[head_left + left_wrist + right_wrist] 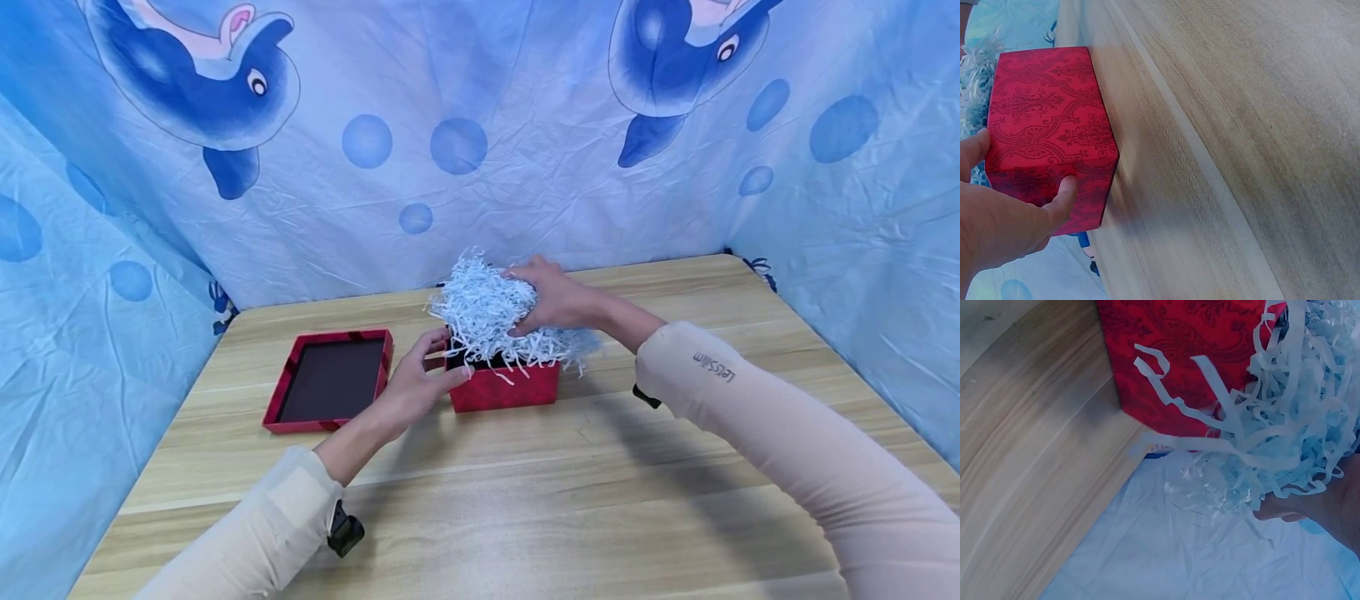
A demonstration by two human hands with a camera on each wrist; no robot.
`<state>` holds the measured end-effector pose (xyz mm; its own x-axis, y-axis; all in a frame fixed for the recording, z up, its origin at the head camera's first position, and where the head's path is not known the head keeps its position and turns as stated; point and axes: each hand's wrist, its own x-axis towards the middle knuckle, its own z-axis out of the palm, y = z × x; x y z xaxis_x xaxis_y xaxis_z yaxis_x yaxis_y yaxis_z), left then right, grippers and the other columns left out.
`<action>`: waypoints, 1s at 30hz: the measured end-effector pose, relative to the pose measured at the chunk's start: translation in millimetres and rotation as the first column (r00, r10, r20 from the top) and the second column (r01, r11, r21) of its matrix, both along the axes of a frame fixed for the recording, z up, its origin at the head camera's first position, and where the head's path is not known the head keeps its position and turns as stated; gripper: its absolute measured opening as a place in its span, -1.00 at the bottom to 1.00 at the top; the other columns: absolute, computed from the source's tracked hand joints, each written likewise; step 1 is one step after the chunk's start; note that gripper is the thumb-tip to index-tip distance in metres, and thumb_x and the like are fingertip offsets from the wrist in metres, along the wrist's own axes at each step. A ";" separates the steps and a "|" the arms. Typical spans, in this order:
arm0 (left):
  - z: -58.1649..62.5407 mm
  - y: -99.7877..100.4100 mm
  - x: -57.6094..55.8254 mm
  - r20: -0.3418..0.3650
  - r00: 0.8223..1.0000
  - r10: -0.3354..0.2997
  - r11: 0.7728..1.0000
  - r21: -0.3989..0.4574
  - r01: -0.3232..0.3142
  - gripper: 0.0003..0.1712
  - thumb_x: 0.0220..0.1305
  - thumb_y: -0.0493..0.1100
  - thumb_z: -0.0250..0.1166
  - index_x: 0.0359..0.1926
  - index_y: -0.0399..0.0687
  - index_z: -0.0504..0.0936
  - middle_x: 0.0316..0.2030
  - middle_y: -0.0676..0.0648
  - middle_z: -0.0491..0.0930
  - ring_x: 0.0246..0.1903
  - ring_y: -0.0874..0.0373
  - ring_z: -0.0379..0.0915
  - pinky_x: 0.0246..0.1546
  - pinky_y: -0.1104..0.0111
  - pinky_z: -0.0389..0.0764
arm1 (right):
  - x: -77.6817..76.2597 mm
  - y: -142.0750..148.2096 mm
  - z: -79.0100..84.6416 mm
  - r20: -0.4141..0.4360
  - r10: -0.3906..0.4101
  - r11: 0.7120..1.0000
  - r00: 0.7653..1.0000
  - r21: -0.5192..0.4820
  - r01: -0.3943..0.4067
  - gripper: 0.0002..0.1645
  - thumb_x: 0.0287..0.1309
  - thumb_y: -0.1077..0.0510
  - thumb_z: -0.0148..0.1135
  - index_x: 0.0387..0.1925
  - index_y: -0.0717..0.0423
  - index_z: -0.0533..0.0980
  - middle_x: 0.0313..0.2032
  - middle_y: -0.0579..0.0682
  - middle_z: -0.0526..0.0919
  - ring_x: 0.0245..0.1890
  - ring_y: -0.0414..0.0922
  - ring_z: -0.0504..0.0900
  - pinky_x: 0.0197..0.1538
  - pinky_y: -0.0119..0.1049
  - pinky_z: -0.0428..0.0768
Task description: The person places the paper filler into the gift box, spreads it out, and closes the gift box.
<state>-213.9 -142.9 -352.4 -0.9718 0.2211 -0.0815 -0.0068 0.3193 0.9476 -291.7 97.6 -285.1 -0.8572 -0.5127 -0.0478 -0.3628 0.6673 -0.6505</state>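
Note:
Pale blue shredded paper (480, 304) is heaped above the red patterned box (506, 389), with strands hanging over its front rim. My right hand (555, 296) grips the heap from the right, thumb towards the front. In the right wrist view the curly shredded paper (1297, 425) hides most of the fingers. My left hand (420, 379) holds the box at its left front corner. In the left wrist view, one digit lies against the side of the box (1047, 106) and another reaches its rim. The dark inside of the box shows under the paper.
Left of the box lies its shallow red lid (382, 367), dark inside facing up. The wooden table (540, 508) meets blue cloth (517, 200) with dolphin prints at the back and sides. A black device (345, 529) is strapped to the left wrist.

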 end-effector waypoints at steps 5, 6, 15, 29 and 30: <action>-0.1 0.1 -0.5 0.002 1.000 0.002 1.000 -0.004 -0.002 -0.22 0.20 -0.08 0.37 0.37 0.03 0.20 0.31 -0.09 0.24 0.28 -0.09 0.22 0.11 0.12 0.50 | 1.8 -8.4 -0.4 -0.018 0.022 1.000 1.000 0.010 -0.022 0.15 -0.22 0.11 0.59 0.43 -0.07 0.19 0.34 0.20 0.09 0.37 0.19 -0.01 0.28 0.22 0.22; -0.1 0.3 -0.5 0.002 1.000 0.002 1.000 -0.004 -0.002 -0.22 0.20 -0.08 0.37 0.37 0.03 0.20 0.31 -0.09 0.24 0.28 -0.08 0.23 0.11 0.12 0.51 | 2.2 -10.0 -0.7 -0.022 0.025 1.000 0.999 0.015 -0.025 0.15 -0.22 0.10 0.59 0.43 -0.07 0.19 0.35 0.21 0.08 0.38 0.20 -0.02 0.29 0.23 0.21; -0.6 0.2 0.1 -0.001 1.000 0.022 0.999 -0.049 -0.022 -0.19 0.19 -0.05 0.38 0.37 0.00 0.17 0.28 -0.12 0.28 0.27 -0.07 0.25 0.12 0.12 0.50 | 4.2 -19.4 -6.1 -0.029 0.025 1.000 0.999 0.019 -0.025 0.16 -0.23 0.12 0.60 0.43 -0.12 0.19 0.34 0.23 0.08 0.38 0.21 -0.03 0.27 0.24 0.23; 1.6 1.0 1.0 -0.016 0.999 0.034 0.995 -0.096 -0.035 -0.13 0.18 -0.07 0.38 0.42 0.07 0.11 0.33 -0.06 0.22 0.29 0.02 0.12 0.29 0.09 0.28 | 7.1 -25.3 -11.9 -0.063 0.012 1.000 0.998 0.008 -0.012 0.11 -0.27 0.11 0.62 0.38 -0.12 0.27 0.29 0.19 0.14 0.30 0.16 0.04 0.25 0.19 0.27; 1.8 1.0 1.0 -0.017 0.999 0.033 0.995 -0.098 -0.034 -0.13 0.18 -0.07 0.38 0.42 0.07 0.11 0.33 -0.06 0.23 0.29 0.01 0.13 0.29 0.09 0.27 | 7.7 -25.9 -12.1 -0.066 0.012 1.000 0.998 0.011 -0.011 0.10 -0.27 0.11 0.62 0.38 -0.12 0.28 0.26 0.17 0.16 0.28 0.14 0.06 0.24 0.17 0.28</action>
<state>-212.9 -142.0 -350.6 -0.9799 0.1801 -0.0858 -0.0044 0.4103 0.9120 -284.0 71.8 -297.2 -0.8529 -0.5220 0.0036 -0.4123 0.6694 -0.6180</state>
